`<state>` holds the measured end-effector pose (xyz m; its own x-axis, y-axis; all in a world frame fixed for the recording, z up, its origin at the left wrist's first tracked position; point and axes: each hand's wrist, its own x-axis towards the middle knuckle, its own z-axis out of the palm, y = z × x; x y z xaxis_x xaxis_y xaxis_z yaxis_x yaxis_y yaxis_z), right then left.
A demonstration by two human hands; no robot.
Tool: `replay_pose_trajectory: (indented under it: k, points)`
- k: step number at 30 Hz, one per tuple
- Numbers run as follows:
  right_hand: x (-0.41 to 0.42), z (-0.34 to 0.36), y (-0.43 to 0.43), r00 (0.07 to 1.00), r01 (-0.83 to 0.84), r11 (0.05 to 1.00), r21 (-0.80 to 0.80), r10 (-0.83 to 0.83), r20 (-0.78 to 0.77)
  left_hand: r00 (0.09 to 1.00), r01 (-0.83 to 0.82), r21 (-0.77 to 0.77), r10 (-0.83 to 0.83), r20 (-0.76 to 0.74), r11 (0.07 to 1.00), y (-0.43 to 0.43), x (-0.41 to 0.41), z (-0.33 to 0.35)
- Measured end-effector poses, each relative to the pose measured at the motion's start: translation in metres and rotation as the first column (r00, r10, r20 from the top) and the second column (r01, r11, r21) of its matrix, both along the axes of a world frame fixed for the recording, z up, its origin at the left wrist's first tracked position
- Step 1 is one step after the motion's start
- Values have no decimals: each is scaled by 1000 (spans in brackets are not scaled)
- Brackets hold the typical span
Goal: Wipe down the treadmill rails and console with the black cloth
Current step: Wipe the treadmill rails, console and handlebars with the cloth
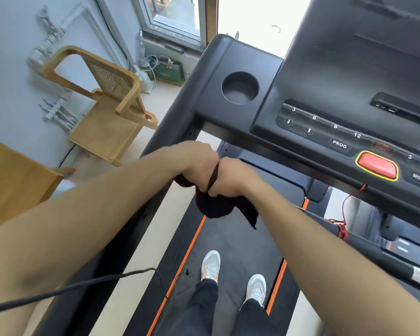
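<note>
Both forearms reach forward; the left hand (199, 163) and right hand (230, 177) are fisted on the black cloth (216, 207), bunched above the belt (238, 241). Its dangling tail could snag the red cord (344, 214) near the console (325, 132).

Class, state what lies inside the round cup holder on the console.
The cup holder looks empty: only its dark wall and floor show. Its near inner side is hidden by the rim, so something small there cannot be ruled out.
</note>
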<state>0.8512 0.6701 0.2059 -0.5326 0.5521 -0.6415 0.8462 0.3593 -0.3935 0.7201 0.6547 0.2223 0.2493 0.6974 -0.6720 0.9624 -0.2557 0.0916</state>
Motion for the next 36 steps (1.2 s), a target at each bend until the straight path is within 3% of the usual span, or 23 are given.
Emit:
replay_pose_trajectory:
  k: [2,4,5,7,8,10,12,14,16,18,19,21,23,24,25,26,28,29,31,34,36]
  points:
    - [-6,2,18,999,43,956,-290,-48,-13,997,-75,-263,73,-18,962,20,4,15]
    - [-7,1,22,998,56,948,-314,-66,-20,996,-91,-293,82,-42,952,20,7,17]
    - [-6,0,17,999,45,967,-250,-50,-14,996,-80,-232,67,-63,969,13,6,15]
    - [-4,0,0,998,54,999,-5,-54,-19,997,-16,69,21,-79,997,-9,2,4]
    - [-2,-4,-13,997,71,979,189,-65,-37,998,26,297,-6,-66,954,-21,-1,-6]
    - [1,-16,-38,996,81,795,601,-41,-81,996,84,645,-57,-63,760,-41,-4,-28]
    - [1,-26,-51,992,101,646,757,-12,-123,997,80,796,-42,-68,600,-51,-3,-45]
    - [-1,-28,-52,992,98,619,779,3,-127,999,43,818,-10,-46,574,-51,-2,-47]
    - [-3,-18,-37,998,47,745,665,-4,-67,999,45,700,-34,-30,712,-40,-1,-32]
    - [-4,-5,-16,1000,-16,950,313,18,-3,996,72,360,-52,-66,930,-20,0,-12]
    - [-5,0,-4,1000,-23,995,102,22,11,997,46,168,-34,-71,985,-8,0,-2]
    - [-6,6,14,1000,-10,981,-192,10,1,998,-2,-128,-6,-66,992,13,4,13]
    - [-6,8,18,999,17,968,-251,-24,-25,996,-79,-208,71,-46,975,17,5,11]
    - [-5,8,13,999,28,980,-196,-36,-34,996,-89,-124,85,-37,988,9,3,7]
    - [-2,8,4,998,40,995,-87,-45,-51,996,-87,62,88,-14,994,-4,0,1]
    - [1,8,-7,996,51,997,62,-47,-70,995,-102,324,94,41,940,-22,-3,-7]
    - [11,4,-32,991,73,921,382,-25,-129,969,-231,701,98,226,675,-64,-3,-31]
    - [16,1,-44,982,84,865,494,13,-189,932,-352,754,132,338,555,-85,3,-44]
    - [23,-4,-55,951,65,828,557,119,-287,778,-625,664,265,569,410,-119,29,-59]
    - [21,-2,-53,914,-56,851,522,255,-317,311,-945,250,343,886,210,-139,71,-53]
    - [13,9,-45,901,-13,932,362,168,-399,-34,-999,-38,273,961,10,-133,85,-36]
